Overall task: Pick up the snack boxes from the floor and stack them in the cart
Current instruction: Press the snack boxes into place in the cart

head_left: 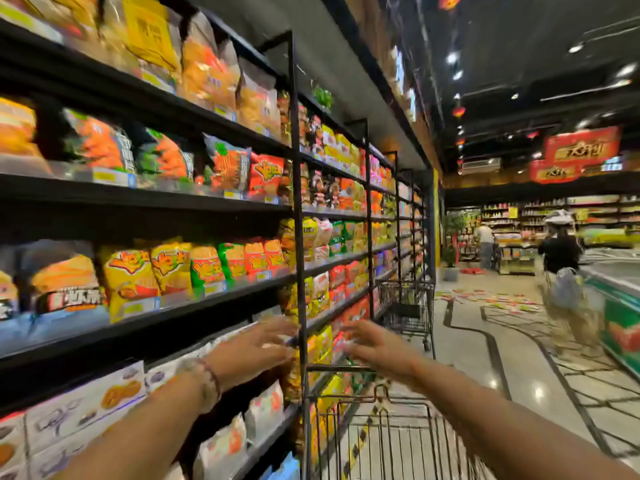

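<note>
A supermarket aisle runs ahead under a dark ceiling, with a glossy pale stone floor (pixel 519 375) marked by dark inlaid lines. To the left of both hands, and rising well above them, stands a tall black metal shelving unit (pixel 207 202) packed with orange, yellow and red snack bags, faces turned outward, presumably so shoppers can read them; white packets fill the lowest rows below the left forearm.

The left hand (pixel 252 348), with a beaded bracelet at the wrist, reaches forward with its fingers spread and loose, holding nothing. The right hand (pixel 377 344), just beside it, is likewise stretched out, fingers apart and empty. Both are blurred by motion, so whether either touches the handle below them cannot be told.

Directly beneath and just beyond the hands is the near wire shopping cart with a dark handle bar (pixel 346 368). What shows of its basket looks empty, only floor visible through the mesh. The arms seem extended to take the handle and push it onward.

Beyond the right hand, farther down the aisle, a second dark wire cart (pixel 408 306) is parked against the shelving; its contents cannot be made out. Farther still and to the right, flat red and yellow snack boxes (pixel 485 299) lie scattered over the floor, well apart from both carts, so none appears stacked yet. A person in dark clothes and a pale cap (pixel 561 258) stands beside a green chest freezer (pixel 620 306) at far right.
</note>
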Action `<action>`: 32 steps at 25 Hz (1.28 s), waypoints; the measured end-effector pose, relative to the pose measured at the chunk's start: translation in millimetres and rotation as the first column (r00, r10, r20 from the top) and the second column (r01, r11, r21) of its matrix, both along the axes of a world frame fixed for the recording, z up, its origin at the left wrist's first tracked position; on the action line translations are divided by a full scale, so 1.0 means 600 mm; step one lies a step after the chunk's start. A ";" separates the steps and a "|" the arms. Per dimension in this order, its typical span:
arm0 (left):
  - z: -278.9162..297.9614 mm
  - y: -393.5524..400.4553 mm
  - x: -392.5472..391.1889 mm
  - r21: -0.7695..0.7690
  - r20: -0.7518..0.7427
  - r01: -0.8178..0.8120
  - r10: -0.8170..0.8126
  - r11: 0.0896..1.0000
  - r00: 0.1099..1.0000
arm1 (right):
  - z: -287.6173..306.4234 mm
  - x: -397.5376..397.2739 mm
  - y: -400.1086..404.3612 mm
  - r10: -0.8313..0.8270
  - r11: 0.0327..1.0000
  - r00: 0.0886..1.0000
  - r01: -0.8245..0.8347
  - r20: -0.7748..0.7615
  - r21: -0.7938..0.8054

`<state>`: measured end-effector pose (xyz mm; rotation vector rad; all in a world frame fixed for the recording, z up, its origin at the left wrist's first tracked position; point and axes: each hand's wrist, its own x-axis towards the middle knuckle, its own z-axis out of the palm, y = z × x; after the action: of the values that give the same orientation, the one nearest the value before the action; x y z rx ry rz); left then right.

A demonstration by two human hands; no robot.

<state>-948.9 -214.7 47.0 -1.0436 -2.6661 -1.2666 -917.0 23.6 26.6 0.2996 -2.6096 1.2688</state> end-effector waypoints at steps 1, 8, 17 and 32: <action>0.038 -0.016 0.013 0.022 -0.031 0.005 -0.005 1.000 0.999 | 0.048 0.011 -0.012 0.041 0.999 0.998 -0.039 -0.041 0.029; 0.147 -0.121 0.142 0.035 -0.170 -0.102 0.106 0.994 0.980 | 0.172 0.084 -0.080 0.229 0.968 0.966 -0.214 -0.117 0.130; 0.100 -0.265 0.486 0.007 -0.118 -0.656 0.652 0.755 0.749 | 0.140 0.213 -0.257 0.594 0.804 0.798 -0.593 -0.102 0.049; 0.093 -0.436 1.374 -0.185 -0.131 -0.980 0.990 -0.075 -0.051 | 0.116 0.814 -0.735 0.994 0.109 0.104 -0.967 -0.032 0.229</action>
<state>-124.3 -476.3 102.7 1.0923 -2.3686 -0.5024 -428.4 -417.5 96.0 2.4478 -2.1033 1.0926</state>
